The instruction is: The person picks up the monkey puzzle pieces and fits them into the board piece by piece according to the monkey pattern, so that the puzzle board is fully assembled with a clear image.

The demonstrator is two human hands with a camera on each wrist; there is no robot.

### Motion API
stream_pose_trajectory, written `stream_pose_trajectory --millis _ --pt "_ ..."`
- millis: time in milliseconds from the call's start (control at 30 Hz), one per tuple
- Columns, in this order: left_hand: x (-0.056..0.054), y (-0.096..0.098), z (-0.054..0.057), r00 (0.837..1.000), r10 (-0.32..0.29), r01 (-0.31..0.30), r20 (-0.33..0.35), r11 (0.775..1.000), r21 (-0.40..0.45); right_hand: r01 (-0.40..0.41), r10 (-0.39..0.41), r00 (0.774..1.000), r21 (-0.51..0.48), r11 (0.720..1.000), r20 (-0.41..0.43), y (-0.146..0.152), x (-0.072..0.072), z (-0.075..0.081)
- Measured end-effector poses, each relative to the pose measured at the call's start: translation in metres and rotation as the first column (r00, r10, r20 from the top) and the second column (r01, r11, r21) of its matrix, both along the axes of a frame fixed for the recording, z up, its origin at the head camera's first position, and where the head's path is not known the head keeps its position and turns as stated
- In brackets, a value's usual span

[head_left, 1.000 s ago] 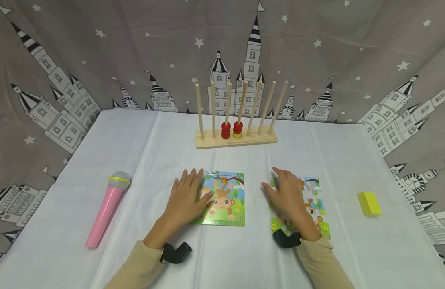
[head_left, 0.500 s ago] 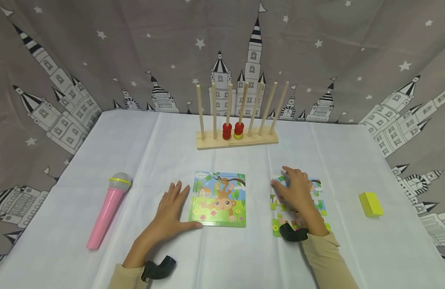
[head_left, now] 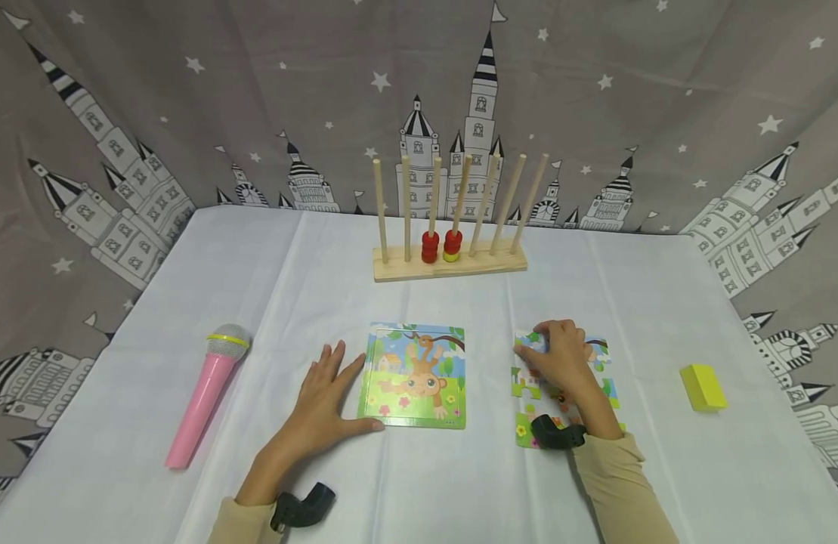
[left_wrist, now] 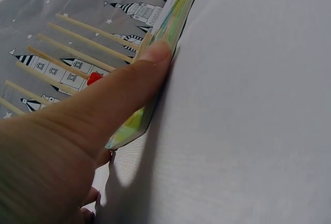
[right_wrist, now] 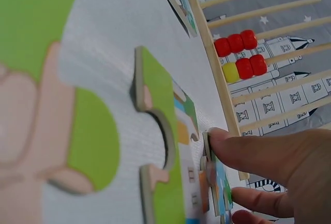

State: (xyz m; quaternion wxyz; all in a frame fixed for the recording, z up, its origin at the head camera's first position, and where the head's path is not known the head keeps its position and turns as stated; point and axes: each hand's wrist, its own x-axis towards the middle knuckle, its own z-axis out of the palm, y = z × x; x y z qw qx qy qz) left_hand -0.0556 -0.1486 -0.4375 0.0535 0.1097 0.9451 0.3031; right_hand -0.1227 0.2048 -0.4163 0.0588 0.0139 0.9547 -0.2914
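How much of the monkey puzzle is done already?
Just starting, it seems. The board lies flat and ready, the left hand at its edge. The right hand seems to pinch a corner piece. The other pieces lie beside the board, apparently all left to place.

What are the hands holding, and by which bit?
The right hand seems to pinch a puzzle piece by its edges. The left hand just touches the monkey board at its edge.

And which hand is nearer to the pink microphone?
Left. The left hand is to the right of the pink microphone, touching the monkey puzzle board; the right hand is farther off, beyond that board, at the loose puzzle pieces.
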Motion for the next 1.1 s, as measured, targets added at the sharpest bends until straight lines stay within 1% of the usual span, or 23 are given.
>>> stream_pose_trajectory --millis 200,367,500,633,767,933,1033,1100 --pt "0.0 0.001 0.0 1.0 0.003 -0.003 0.004 1.0 0.003 -0.014 0.014 1.0 0.012 1.0 -0.004 0.002 -0.002 0.001" --pt "0.0 0.001 -0.001 1.0 -0.001 0.001 0.002 1.0 0.01 0.012 -0.012 0.999 0.009 1.0 -0.04 0.002 -0.003 0.001" --pt "0.0 0.001 -0.001 1.0 -0.001 0.001 -0.001 1.0 0.011 0.007 -0.01 0.999 -0.061 0.998 -0.051 0.002 -0.002 0.0" --pt "0.0 0.001 -0.001 1.0 -0.003 0.003 -0.003 1.0 0.013 0.008 -0.016 0.999 -0.153 0.988 -0.05 0.002 0.001 -0.002" --pt "0.0 0.001 -0.002 1.0 -0.004 0.004 -0.008 1.0 0.013 0.05 -0.064 0.996 -0.209 0.977 -0.057 0.0 0.002 -0.002" --pt "-0.001 0.001 -0.002 1.0 -0.005 0.005 -0.016 1.0 0.0 0.111 -0.129 0.99 -0.248 0.962 -0.057 -0.002 0.003 -0.003" --pt "-0.001 0.001 -0.002 1.0 -0.003 0.003 -0.017 1.0 -0.006 0.124 -0.148 0.987 -0.274 0.954 -0.068 -0.006 0.004 -0.002" --pt "-0.001 0.001 -0.002 1.0 -0.003 0.003 -0.018 1.0 -0.008 0.116 -0.144 0.987 -0.302 0.946 -0.072 -0.009 0.004 -0.001"
